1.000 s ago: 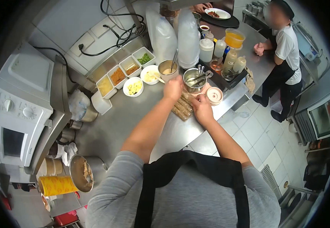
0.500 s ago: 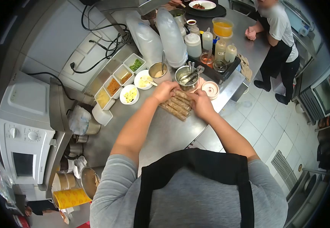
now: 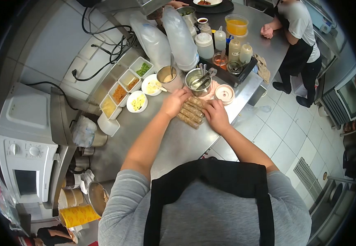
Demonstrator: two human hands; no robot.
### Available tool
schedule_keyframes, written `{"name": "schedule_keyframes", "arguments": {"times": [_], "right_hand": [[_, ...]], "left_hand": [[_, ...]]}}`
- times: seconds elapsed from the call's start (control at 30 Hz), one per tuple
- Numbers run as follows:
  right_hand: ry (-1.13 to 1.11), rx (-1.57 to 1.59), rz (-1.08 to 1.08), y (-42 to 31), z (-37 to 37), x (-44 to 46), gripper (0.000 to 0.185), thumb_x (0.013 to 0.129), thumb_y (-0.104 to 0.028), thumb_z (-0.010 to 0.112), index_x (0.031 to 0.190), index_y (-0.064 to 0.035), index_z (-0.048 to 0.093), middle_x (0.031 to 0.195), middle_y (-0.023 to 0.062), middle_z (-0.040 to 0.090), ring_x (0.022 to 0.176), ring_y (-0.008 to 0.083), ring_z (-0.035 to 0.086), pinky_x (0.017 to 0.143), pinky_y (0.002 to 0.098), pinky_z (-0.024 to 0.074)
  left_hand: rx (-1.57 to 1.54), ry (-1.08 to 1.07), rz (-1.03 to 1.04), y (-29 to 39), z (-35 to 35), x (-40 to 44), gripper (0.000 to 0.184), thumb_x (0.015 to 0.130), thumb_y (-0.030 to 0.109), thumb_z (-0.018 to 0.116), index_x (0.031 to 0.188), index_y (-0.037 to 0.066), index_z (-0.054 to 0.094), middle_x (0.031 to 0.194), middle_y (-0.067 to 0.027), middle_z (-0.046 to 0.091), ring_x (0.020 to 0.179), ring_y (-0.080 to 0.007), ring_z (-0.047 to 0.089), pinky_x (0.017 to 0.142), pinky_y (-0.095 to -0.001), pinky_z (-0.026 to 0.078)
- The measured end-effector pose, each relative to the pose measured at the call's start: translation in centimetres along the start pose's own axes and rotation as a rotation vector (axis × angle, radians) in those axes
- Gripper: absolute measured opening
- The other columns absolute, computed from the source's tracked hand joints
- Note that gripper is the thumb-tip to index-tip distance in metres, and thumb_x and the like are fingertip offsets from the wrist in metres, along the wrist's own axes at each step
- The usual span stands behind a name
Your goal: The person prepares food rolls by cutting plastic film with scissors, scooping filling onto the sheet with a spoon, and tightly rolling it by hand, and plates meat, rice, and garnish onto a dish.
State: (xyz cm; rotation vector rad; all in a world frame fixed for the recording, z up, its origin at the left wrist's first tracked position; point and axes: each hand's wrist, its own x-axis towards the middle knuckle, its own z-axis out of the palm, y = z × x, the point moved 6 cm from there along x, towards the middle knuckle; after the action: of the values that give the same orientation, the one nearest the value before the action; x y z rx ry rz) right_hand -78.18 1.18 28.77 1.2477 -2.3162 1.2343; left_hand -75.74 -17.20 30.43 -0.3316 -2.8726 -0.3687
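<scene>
We see the rolls (image 3: 191, 113) on the tabletop (image 3: 116, 149), side by side between the left hand (image 3: 174, 103) and the right hand (image 3: 217, 115). Both hands curl in at opposite ends of the far rolls, presumably to steady the row; whether they pinch or only touch, we cannot tell. Just beyond them, a metal pot (image 3: 191, 91) holds utensils (image 3: 206, 78), likely set there for easy reach. Left of the left hand, we note a bowl (image 3: 137, 111) of yellow pieces (image 3: 137, 103) and, farther off, a tub (image 3: 149, 74) of chopped greens (image 3: 143, 68).
</scene>
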Motion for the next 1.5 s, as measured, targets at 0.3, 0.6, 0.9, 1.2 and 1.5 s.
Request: {"name": "schedule_keyframes", "arguments": {"times": [0.3, 0.6, 0.9, 1.2, 1.5], "right_hand": [[-0.209, -0.127, -0.140, -0.8, -1.2, -1.0, 0.063, 0.078, -0.017, 0.067, 0.135, -0.0038, 0.043, 0.134, 0.0176, 0.045, 0.123, 0.0369, 0.044, 0.104, 0.0467, 0.0319], [-0.202, 0.045, -0.267, -2.7, -0.7, 0.1, 0.069, 0.083, -0.012, 0.058, 0.145, -0.0032, 0.030, 0.148, 0.0250, 0.028, 0.137, 0.0422, 0.026, 0.112, 0.0474, 0.0201], [-0.284, 0.073, -0.491, -13.7, 1.8, 2.4, 0.047, 0.092, -0.023, 0.054, 0.136, -0.0067, 0.048, 0.144, 0.0199, 0.035, 0.132, 0.0379, 0.033, 0.109, 0.0475, 0.0235], [-0.514, 0.303, -0.622, -30.5, 5.9, -2.2, 0.037, 0.085, -0.014, 0.064, 0.121, -0.0067, 0.060, 0.128, 0.0145, 0.051, 0.121, 0.0350, 0.044, 0.102, 0.0435, 0.0350], [-0.745, 0.591, -0.691, -39.6, 8.8, -12.7, 0.032, 0.078, -0.011, 0.070, 0.108, -0.0044, 0.065, 0.103, 0.0111, 0.063, 0.102, 0.0315, 0.057, 0.089, 0.0395, 0.0464]], "left_hand": [[0.010, -0.037, -0.117, 2.1, 1.6, -2.9, 0.075, 0.084, 0.023, 0.063, 0.148, 0.011, 0.025, 0.154, -0.0132, 0.022, 0.142, -0.0315, 0.020, 0.115, -0.0447, 0.019], [0.025, 0.218, -0.152, 5.9, -3.2, -6.7, 0.088, 0.077, 0.052, 0.065, 0.150, 0.025, 0.023, 0.157, -0.0148, 0.009, 0.145, -0.0334, 0.008, 0.113, -0.0569, 0.010], [0.652, 0.722, -0.485, 16.6, -21.5, -31.3, 0.067, 0.075, 0.049, 0.069, 0.135, 0.028, 0.050, 0.152, -0.0124, 0.028, 0.140, -0.0347, 0.026, 0.111, -0.0560, 0.019], [1.226, 0.556, -1.428, 16.1, -39.4, -61.9, 0.057, 0.073, 0.047, 0.073, 0.111, 0.007, 0.060, 0.102, -0.0153, 0.062, 0.103, -0.0340, 0.057, 0.094, -0.0457, 0.039], [1.237, 0.722, -1.304, 23.7, -41.9, -67.9, 0.044, 0.071, 0.049, 0.077, 0.084, 0.007, 0.069, 0.070, -0.0111, 0.066, 0.063, -0.0248, 0.065, 0.057, -0.0342, 0.051]]}}
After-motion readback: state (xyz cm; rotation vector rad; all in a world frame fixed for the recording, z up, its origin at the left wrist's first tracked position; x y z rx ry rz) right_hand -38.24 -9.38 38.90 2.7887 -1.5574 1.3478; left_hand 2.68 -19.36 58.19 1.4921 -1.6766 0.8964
